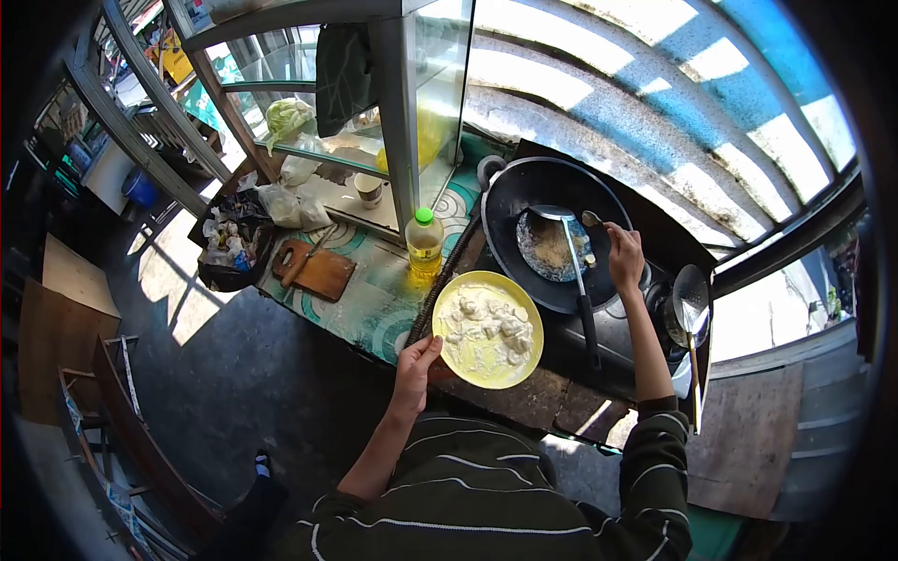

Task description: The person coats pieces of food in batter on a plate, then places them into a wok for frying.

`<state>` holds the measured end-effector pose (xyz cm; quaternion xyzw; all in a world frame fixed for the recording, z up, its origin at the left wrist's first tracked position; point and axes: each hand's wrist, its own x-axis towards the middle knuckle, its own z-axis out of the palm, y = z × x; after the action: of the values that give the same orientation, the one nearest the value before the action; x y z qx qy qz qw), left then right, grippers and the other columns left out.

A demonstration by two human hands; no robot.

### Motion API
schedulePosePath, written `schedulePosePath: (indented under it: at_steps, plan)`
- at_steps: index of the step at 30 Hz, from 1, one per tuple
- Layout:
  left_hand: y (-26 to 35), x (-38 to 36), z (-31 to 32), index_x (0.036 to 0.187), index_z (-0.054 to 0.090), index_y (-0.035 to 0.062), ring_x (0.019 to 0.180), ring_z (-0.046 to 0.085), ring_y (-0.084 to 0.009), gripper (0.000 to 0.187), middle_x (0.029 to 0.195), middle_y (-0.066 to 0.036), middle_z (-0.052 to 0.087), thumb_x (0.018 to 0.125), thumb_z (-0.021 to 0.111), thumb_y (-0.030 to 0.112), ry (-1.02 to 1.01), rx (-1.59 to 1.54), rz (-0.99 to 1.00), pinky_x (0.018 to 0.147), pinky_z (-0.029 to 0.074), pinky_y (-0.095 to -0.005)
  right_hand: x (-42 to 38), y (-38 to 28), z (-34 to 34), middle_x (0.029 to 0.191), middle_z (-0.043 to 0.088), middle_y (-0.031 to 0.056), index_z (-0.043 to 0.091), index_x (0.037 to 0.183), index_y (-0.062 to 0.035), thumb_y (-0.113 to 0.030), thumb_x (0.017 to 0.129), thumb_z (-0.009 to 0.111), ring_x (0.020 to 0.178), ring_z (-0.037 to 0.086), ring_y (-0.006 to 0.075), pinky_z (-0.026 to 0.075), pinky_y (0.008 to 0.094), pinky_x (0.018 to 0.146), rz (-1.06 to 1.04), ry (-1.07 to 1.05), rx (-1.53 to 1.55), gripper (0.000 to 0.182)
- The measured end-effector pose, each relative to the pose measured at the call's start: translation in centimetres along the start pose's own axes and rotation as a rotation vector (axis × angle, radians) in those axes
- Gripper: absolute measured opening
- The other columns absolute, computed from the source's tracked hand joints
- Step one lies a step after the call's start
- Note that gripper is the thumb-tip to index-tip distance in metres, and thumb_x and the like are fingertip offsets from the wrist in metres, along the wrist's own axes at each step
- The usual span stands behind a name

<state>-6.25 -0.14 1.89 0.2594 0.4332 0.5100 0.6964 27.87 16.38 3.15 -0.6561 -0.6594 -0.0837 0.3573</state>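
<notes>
My left hand [414, 371] grips the left rim of a yellow plate [456, 360] that bears white, flour-coated pieces. My right hand [624, 257] is over the right side of a large black wok [514, 196], its fingers closed on a small spoon [592, 219]. Oil with pale bits and crumbs [552, 248] lies at the bottom of the wok. A spatula [575, 252] with a black handle rests across the wok, its handle pointing toward me, to the left of my right hand.
An oil bottle [425, 245] with a green cap stands left of the wok. Farther left are a wooden cutting board [323, 271] with a knife, a glass cabinet [398, 122] and a bag of scraps [229, 245]. A skimmer [690, 299] lies at the right.
</notes>
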Motion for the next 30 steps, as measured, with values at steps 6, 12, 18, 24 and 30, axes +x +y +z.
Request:
schedulePosePath:
  at_steps: [6,12,18,24,30]
  plan:
    - [0.1,-0.1,-0.2,0.098,0.055,0.0011,0.069,0.058,-0.0054,0.027,0.085,-0.003,0.06,0.085,0.048,0.024,0.012,0.004,-0.001,0.053,0.049,-0.0182,0.5,0.1,0.5,0.074,0.06,0.0041,0.063,0.089,-0.0142,-0.019,0.082,0.05,0.074,0.054,0.0203,0.043,0.0316,0.062,-0.035,0.005,-0.024,0.015]
    - [0.2,0.0,-0.1,0.098,0.055,0.0013,0.07,0.057,-0.0049,0.027,0.085,-0.002,0.06,0.085,0.048,0.024,0.012,0.009,0.003,0.054,0.049,-0.0184,0.4,0.7,0.8,0.074,0.06,0.0046,0.063,0.089,-0.0134,-0.018,0.082,0.05,0.074,0.054,0.0202,0.043,0.0317,0.061,-0.019,0.0,-0.031,0.016]
    - [0.3,0.1,0.1,0.097,0.055,0.0009,0.07,0.058,-0.0061,0.027,0.083,-0.003,0.06,0.086,0.047,0.024,-0.008,0.016,0.0,0.058,0.05,-0.0206,0.4,0.9,0.8,0.071,0.058,0.0065,0.062,0.092,-0.0144,-0.02,0.083,0.049,0.07,0.052,0.0207,0.043,0.0314,0.06,-0.069,0.022,-0.018,0.017]
    - [0.1,0.2,0.0,0.097,0.055,0.0006,0.069,0.059,-0.0074,0.027,0.08,-0.004,0.06,0.086,0.047,0.024,-0.007,0.02,-0.012,0.061,0.051,-0.023,0.5,0.4,0.5,0.069,0.057,0.0071,0.062,0.092,-0.0142,-0.019,0.083,0.049,0.069,0.052,0.0209,0.042,0.0315,0.06,-0.045,0.019,-0.021,0.017]
    - [0.1,0.0,-0.1,0.097,0.055,0.0007,0.07,0.059,-0.0081,0.027,0.081,-0.004,0.06,0.086,0.047,0.024,-0.004,0.004,-0.018,0.061,0.051,-0.0234,0.7,0.4,0.5,0.068,0.056,0.0072,0.062,0.092,-0.014,-0.02,0.084,0.048,0.068,0.051,0.0207,0.042,0.0311,0.06,-0.057,0.024,-0.013,0.017]
